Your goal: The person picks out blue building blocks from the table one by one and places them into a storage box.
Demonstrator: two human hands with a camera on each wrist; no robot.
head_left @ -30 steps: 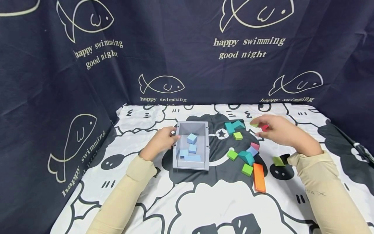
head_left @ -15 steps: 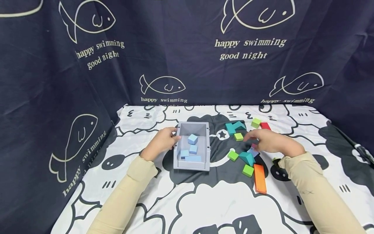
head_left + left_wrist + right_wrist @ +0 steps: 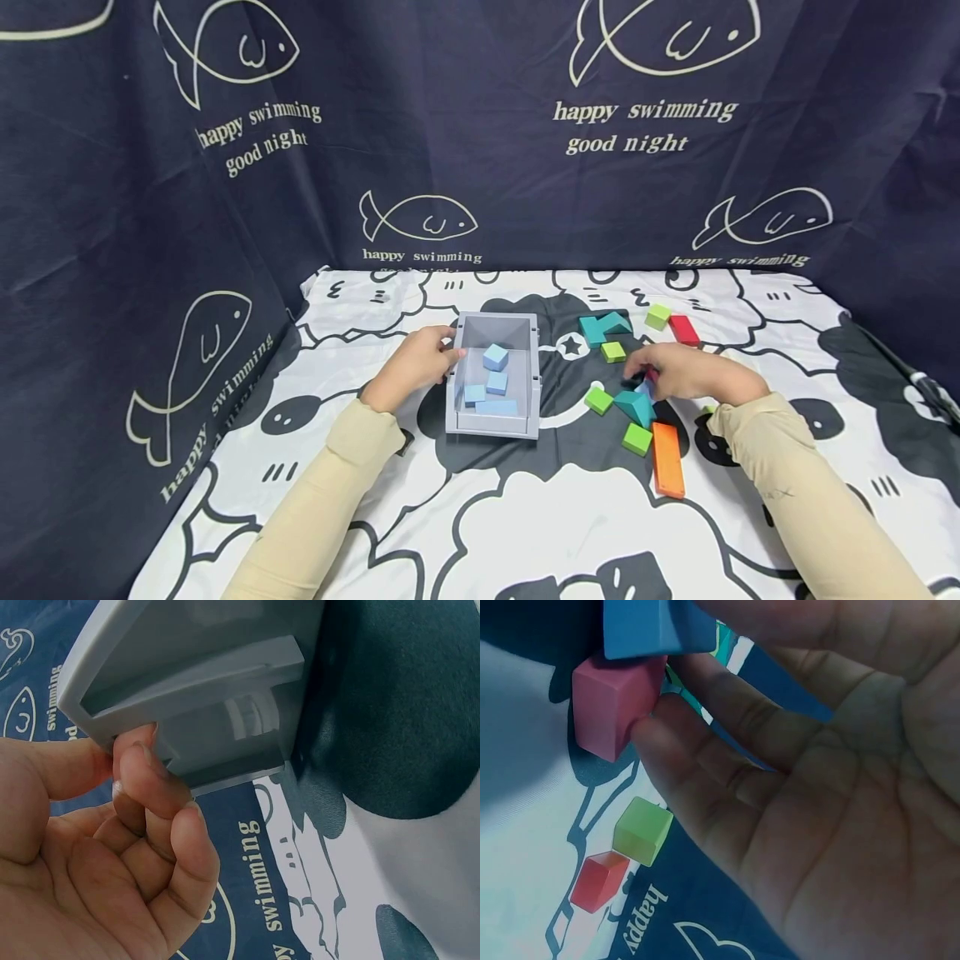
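My left hand (image 3: 423, 362) grips the left wall of a grey plastic box (image 3: 529, 358), thumb over the rim. In the left wrist view its fingers (image 3: 150, 780) curl at the box's edge (image 3: 97, 724). Several light blue blocks (image 3: 496, 407) lie inside. My right hand (image 3: 678, 371) is down among loose blocks. The right wrist view shows its thumb and fingers at one end of a blue block (image 3: 634, 630), pinching it. Other fingertips are at a pink block (image 3: 596, 709) just beside it. In the head view the hand partly covers both.
Around the right hand lie teal blocks (image 3: 635, 407), several green blocks (image 3: 637, 438) and an orange bar (image 3: 667, 460). Farther back are a red block (image 3: 683, 330) and another light green cube (image 3: 657, 317). A sheep-patterned cloth (image 3: 585, 508) covers the table; a dark curtain (image 3: 510, 225) hangs behind.
My right hand has come from the far light green cube, left and nearer, down to the pink and blue blocks. The left hand has stayed on the box.
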